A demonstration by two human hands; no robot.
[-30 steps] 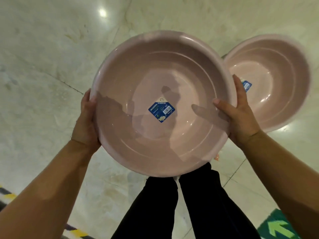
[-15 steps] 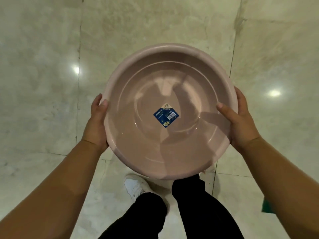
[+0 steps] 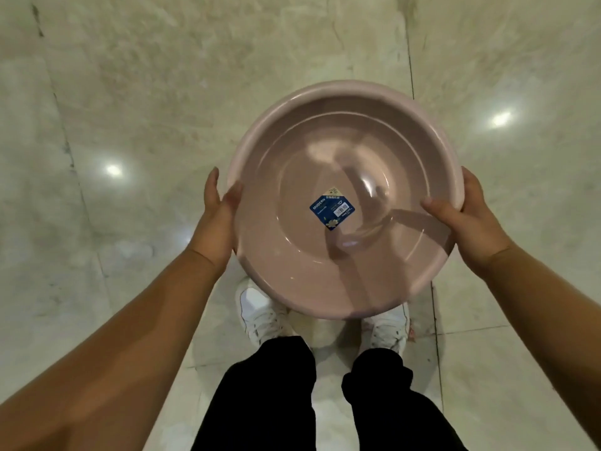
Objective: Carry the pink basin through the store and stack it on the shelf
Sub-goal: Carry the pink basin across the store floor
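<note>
Since half a second ago both feet stand level beneath the pink basin (image 3: 344,203); left hand (image 3: 216,219) and right hand (image 3: 471,219) clamp opposite rims. Light, rigid, glossy plastic: rim grip judged best.

Both arms extended forward and down, forearms bare, converging from the lower corners of the view. Left hand (image 3: 218,219) clamps the left rim of the pink basin (image 3: 344,164): thumb hooked over the rim onto the inner wall, fingers out of sight outside and under. Right hand (image 3: 468,219) mirrors it on the right rim: thumb lies over the edge pointing inward, fingers wrapped around the outside. Wrists roughly level, slightly bent inward. Hands sit opposite each other across the basin. Legs in black trousers (image 3: 270,395) below, white shoes (image 3: 260,314) side by side, apart.
</note>
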